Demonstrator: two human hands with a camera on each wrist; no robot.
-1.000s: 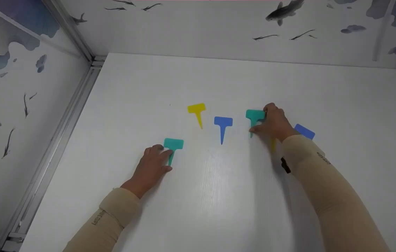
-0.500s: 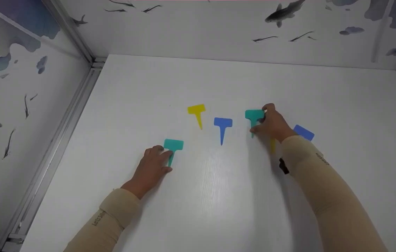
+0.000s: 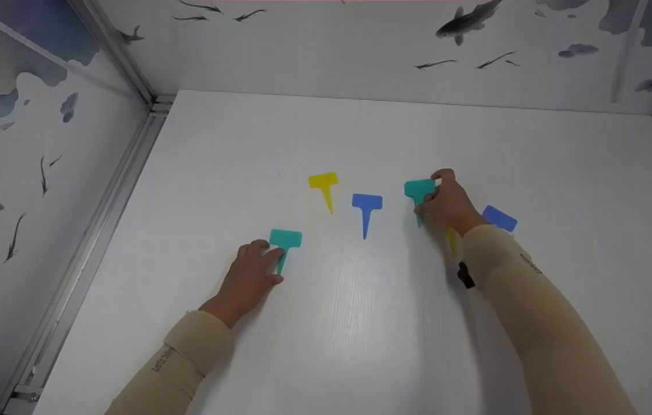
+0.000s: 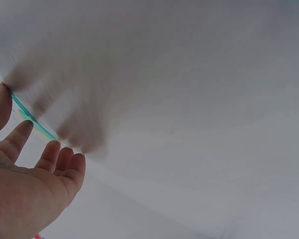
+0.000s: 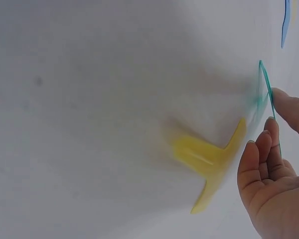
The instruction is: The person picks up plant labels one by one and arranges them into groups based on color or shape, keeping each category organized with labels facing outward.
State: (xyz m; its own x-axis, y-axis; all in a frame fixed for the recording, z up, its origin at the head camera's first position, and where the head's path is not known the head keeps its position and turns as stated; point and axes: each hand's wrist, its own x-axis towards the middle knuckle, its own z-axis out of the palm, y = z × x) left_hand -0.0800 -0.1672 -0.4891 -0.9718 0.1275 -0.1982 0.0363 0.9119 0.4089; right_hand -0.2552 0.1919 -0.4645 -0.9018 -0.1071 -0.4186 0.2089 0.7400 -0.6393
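T-shaped plastic plant labels lie on the white table. In the head view, my left hand rests at the left teal plant label, its fingers spread over the edge and stem. The left wrist view shows those fingertips down on the surface along the thin label. My right hand pinches the right teal plant label between thumb and fingers. Seen edge-on in the right wrist view, this teal label stands tilted with one end off the table. A yellow plant label lies beneath the right hand, mostly hidden in the head view.
Between the hands lie a yellow label and a blue label. Another blue label is partly covered by the right sleeve. Fish-patterned walls stand at the back and left, with a metal rail along the left edge.
The right hand's thumb has drawn in slightly, and the teal label there has turned a little, its stem tip shifting right. The left hand has stayed in place.
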